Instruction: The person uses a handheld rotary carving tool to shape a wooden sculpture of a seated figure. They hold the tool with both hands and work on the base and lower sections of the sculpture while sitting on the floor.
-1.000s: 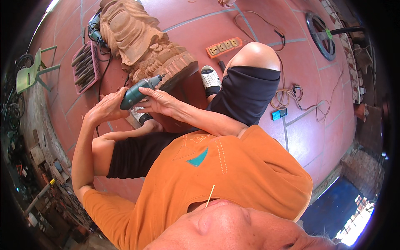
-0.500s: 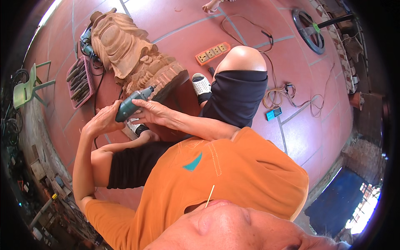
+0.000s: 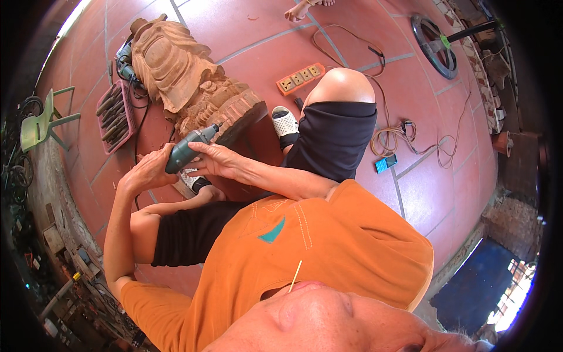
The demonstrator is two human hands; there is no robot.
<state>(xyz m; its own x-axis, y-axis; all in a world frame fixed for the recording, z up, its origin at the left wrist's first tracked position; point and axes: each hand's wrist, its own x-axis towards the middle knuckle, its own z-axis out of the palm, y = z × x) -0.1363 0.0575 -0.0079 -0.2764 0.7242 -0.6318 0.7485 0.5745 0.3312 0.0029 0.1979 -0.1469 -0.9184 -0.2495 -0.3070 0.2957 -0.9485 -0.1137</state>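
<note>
In the head view, I see a brown carved statue (image 3: 182, 64) on the tiled floor, and the dark green rotary tool (image 3: 186, 151) sits at its near end, bit pointing toward the base; whether they touch, I can't tell. The left hand (image 3: 146, 169) grips the tool's rear, while the right hand (image 3: 216, 159) grasps its front, thumb on top. Left of the statue is a pink basket (image 3: 131, 110) of slender tools; right of it, an orange power strip (image 3: 301, 79).
</note>
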